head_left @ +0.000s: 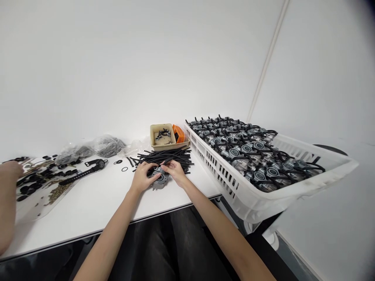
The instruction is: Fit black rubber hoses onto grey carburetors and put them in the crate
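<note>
A grey metal carburetor (160,178) rests near the front of the white table, between my two hands. My left hand (143,176) is closed on its left side, thumb lying across the body. Against its upper right, my right hand (174,170) pinches a short black rubber hose (167,160) where it meets the carburetor. My fingers hide the joint, so how far the hose sits on it cannot be seen. Just behind both hands lies a loose pile of black hoses (181,156).
A white basket (205,158) full of carburetors with hoses stands at right. Behind the hose pile sit a beige tray (151,134) and an orange container (179,133). Leftward lie a black watch (93,167), plastic bags (107,146), brass parts (57,192) and another person's arm (7,203).
</note>
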Available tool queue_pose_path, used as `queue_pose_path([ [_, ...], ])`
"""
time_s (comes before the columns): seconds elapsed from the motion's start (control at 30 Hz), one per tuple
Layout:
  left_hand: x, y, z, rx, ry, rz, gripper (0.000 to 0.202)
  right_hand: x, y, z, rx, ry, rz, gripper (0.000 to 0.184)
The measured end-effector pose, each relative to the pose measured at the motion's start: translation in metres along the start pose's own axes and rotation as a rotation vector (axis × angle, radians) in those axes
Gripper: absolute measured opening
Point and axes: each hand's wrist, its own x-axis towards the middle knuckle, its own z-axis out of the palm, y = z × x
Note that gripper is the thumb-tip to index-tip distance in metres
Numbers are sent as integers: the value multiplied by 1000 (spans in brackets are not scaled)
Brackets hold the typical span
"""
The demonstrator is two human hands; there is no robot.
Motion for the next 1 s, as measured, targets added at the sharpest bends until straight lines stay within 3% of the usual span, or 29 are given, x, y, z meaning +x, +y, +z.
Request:
queue_pose_path([
  [0.23,2,8,0,-4,-5,19,37,1,-1,2,-107,-8,4,33],
  [0.4,3,11,1,-10,16,21,38,1,-2,3,-116,-16,-22,26],
  [1.0,0,5,-1,-24,3,-3,35,0,2,-3,88,38,28,23],
])
